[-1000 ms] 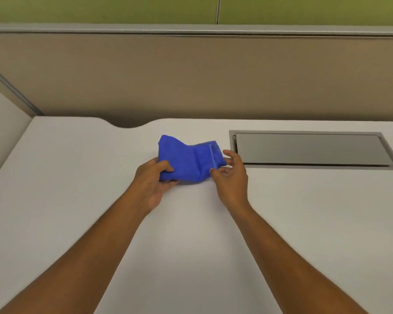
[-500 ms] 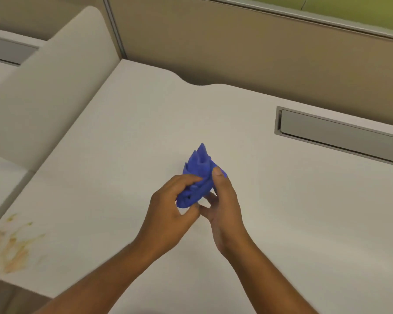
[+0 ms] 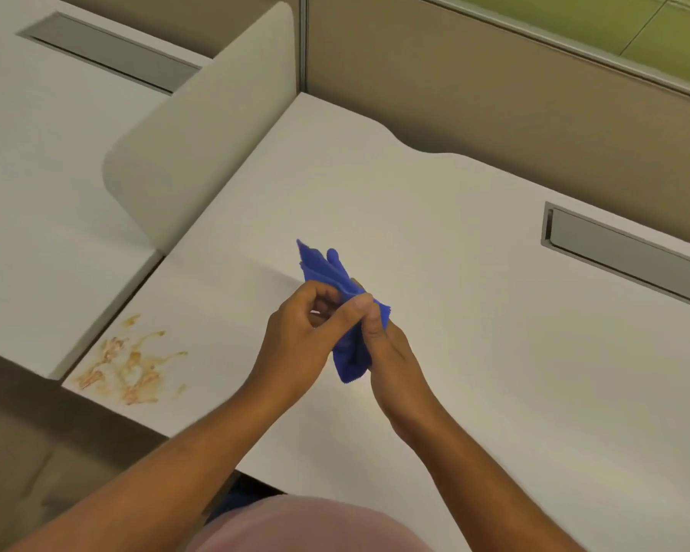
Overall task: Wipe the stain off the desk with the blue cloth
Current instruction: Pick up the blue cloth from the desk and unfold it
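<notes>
A blue cloth [image 3: 322, 268] is bunched up and held above the white desk [image 3: 475, 312], gripped between both hands. My left hand [image 3: 299, 344] pinches its upper part with thumb and fingers. My right hand [image 3: 391, 360] grips its lower part, whose end hangs out below at the palm. An orange-brown stain [image 3: 126, 362] is smeared on the desk's front left corner, well to the left of the hands and apart from the cloth.
A low white divider panel [image 3: 200, 125] stands along the desk's left side, with a neighbouring desk [image 3: 36, 185] beyond it. A grey cable slot [image 3: 622, 253] is set into the desk at right. A beige partition wall [image 3: 475, 85] runs behind.
The cloth was lifted off the desk and gathered into a bunch between both hands. The view swung left and down, bringing the stain at the desk's front left corner fully into sight.
</notes>
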`<state>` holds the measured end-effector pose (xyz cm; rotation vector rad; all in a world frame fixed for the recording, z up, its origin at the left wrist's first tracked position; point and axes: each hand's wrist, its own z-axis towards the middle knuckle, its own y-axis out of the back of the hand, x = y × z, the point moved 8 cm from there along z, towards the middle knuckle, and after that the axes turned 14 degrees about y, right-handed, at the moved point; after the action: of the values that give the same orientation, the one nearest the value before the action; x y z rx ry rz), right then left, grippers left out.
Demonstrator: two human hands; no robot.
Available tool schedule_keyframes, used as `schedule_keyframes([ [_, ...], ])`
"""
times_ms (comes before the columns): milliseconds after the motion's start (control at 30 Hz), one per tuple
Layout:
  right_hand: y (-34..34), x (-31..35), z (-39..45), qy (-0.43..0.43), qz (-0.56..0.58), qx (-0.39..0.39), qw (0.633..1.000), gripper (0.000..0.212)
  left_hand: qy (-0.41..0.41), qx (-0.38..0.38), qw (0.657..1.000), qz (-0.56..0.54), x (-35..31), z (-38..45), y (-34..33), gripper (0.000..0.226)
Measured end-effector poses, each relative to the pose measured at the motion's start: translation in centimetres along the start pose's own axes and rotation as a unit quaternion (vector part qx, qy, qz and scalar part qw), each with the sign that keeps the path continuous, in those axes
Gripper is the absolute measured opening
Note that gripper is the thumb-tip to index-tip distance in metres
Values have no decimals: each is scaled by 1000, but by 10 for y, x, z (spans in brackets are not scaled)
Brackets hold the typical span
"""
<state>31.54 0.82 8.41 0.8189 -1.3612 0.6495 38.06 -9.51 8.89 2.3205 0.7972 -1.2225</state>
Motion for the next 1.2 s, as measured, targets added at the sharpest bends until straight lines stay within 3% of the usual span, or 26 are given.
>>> schedule_keyframes([
  [233, -30, 1, 14, -53, 46, -15, 997, 57, 90, 72, 984, -134, 26, 24, 45, 8],
  [333, -35, -3, 21, -76, 152, -54, 984, 62, 138, 72, 963, -219, 39, 30, 68, 16],
  [433, -30, -8, 31, -118, 262, -163, 944, 64, 169, 42, 939, -296, 51, 36, 91, 20],
  [567, -21, -7, 46, -118, 288, -254, 916, 63, 189, 29, 925, -329, 69, 38, 104, 17],
  [633, -21, -4, 52, -116, 281, -272, 913, 63, 209, 41, 922, -324, 82, 32, 99, 28],
  [800, -22, 8, 70, -107, 263, -260, 923, 63, 243, 52, 910, -332, 108, 11, 81, 37],
  [1000, -26, 14, 80, -106, 245, -232, 935, 63, 251, 116, 911, -306, 123, -7, 40, 19],
  [1133, -42, 14, 82, -134, 167, -203, 955, 60, 218, 218, 864, -398, 128, -23, 10, 26],
  [1200, -55, 9, 84, -109, 90, -187, 972, 53, 201, 249, 835, -449, 137, -29, 0, 34],
])
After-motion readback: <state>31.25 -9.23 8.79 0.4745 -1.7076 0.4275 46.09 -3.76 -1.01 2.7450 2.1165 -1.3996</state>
